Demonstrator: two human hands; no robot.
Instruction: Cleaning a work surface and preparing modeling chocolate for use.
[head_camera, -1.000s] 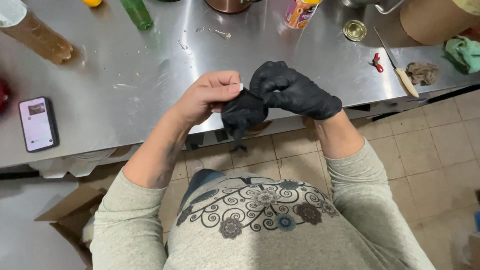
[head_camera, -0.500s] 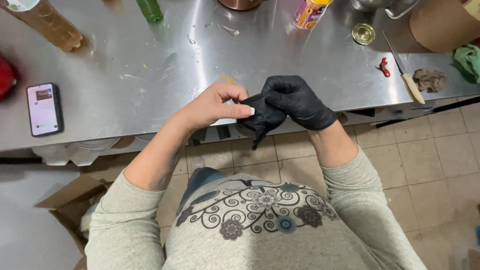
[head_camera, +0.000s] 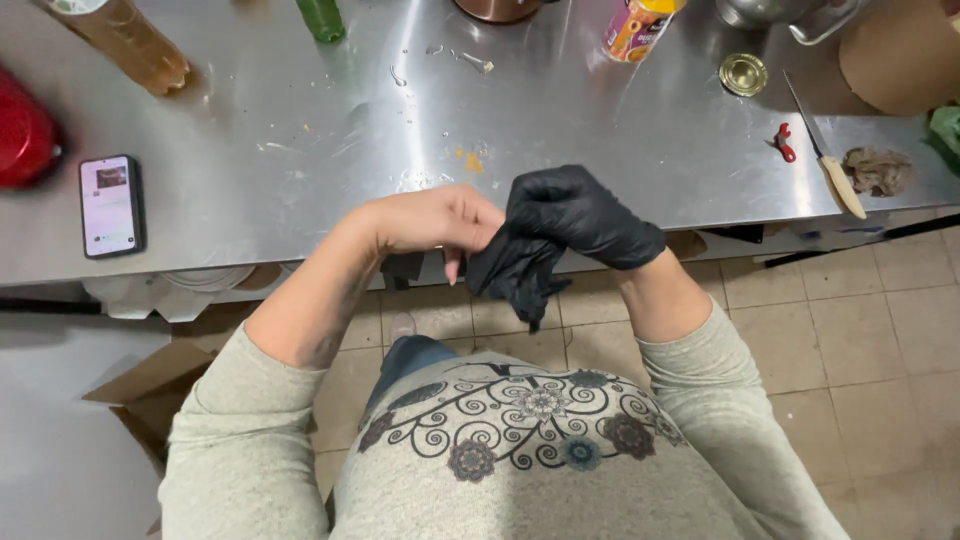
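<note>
While pinched from both sides, loose black glove (head_camera: 515, 275) hanging at frame centre, long axis downward, just below bare left hand (head_camera: 440, 220) and gloved right hand (head_camera: 575, 215), both closed on its top, before bench (head_camera: 300, 170) edge.

A black glove (head_camera: 580, 215) covers one of the hands; a loose black glove (head_camera: 515, 275) hangs beside it. The sweater (head_camera: 520, 460) is pale grey-green with dark floral swirls. The table (head_camera: 300, 190) is silver steel; the floor tiles (head_camera: 850, 340) beige.
</note>
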